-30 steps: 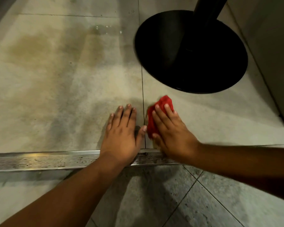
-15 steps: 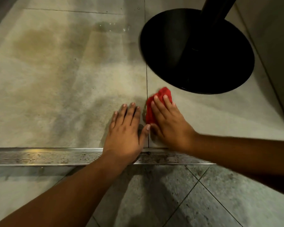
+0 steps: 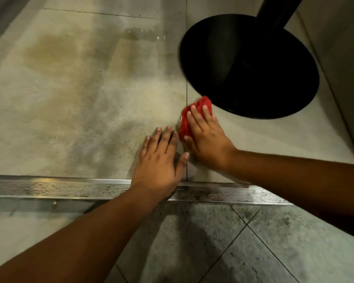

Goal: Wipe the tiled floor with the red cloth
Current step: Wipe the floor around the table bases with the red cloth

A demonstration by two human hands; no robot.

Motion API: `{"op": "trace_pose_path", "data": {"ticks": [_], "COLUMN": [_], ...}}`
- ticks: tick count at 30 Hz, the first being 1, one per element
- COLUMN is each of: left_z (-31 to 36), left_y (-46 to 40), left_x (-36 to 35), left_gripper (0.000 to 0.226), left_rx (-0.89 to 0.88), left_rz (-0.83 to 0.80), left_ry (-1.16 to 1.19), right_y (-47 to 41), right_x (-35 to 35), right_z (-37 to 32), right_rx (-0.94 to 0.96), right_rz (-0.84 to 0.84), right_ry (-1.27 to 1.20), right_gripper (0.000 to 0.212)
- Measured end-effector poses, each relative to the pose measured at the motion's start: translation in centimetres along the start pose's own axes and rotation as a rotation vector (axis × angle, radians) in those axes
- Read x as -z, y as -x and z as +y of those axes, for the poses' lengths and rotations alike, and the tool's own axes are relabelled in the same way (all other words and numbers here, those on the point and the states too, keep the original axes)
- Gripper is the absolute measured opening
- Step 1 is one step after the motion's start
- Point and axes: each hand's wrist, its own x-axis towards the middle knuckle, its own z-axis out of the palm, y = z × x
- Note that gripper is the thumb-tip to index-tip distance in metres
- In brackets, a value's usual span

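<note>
A crumpled red cloth (image 3: 200, 104) lies on the grey tiled floor (image 3: 86, 111), right of a tile joint. My right hand (image 3: 207, 139) presses flat on the cloth and covers most of it; only the far end and left edge show. My left hand (image 3: 160, 162) rests flat on the floor just left of it, fingers spread, holding nothing. Its thumb nearly touches my right hand.
A black round pedestal base (image 3: 251, 66) with an upright post stands close beyond the cloth. A metal drain grate (image 3: 49, 188) runs across the floor under my wrists. A wall panel (image 3: 343, 58) rises at the right. A small wet patch (image 3: 143, 34) glints farther out.
My right hand has slid the cloth forward, away from the grate and closer to the black base. My left hand has stayed planted on the floor.
</note>
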Motion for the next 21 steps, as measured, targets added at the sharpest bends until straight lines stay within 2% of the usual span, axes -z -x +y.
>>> {"op": "trace_pose_path", "data": {"ticks": [2,5,8,11,13,15,18,21], "left_z": [0.0,0.0,0.2,0.0,0.0,0.0,0.0,0.0], "left_y": [0.0,0.0,-0.1,0.0,0.0,0.0,0.0,0.0], "left_x": [0.1,0.0,-0.1,-0.2,-0.1,0.0,0.0,0.0], "left_gripper": [0.069,0.068,0.068,0.069,0.069,0.068,0.068,0.068], "left_rx": [0.006,0.007,0.003,-0.006,-0.011,-0.01,-0.01,-0.003], "left_rz": [-0.006,-0.025,-0.026,-0.009,0.001,0.002,-0.003,0.004], "left_ry": [0.004,-0.007,-0.016,-0.031,-0.028,-0.01,-0.004,0.003], "right_y": [3.3,6.6,5.9,1.6,-1.6,-3.3,-1.9,3.2], "right_x": [-0.8,-1.6,-1.5,-0.4,0.7,1.3,0.7,-0.7], "right_z": [-0.7,-1.1,-0.7,0.2,1.0,1.3,1.0,-0.2], "right_rx": [0.082,0.124,0.156,0.059,-0.028,-0.036,-0.038,0.061], "right_rz": [0.013,0.039,0.04,0.015,0.011,0.0,-0.004,0.046], "right_ry": [-0.014,-0.022,-0.005,0.009,0.037,0.059,0.034,-0.004], "right_gripper": [0.076,0.069,0.071,0.078,0.071,0.067,0.067,0.07]}}
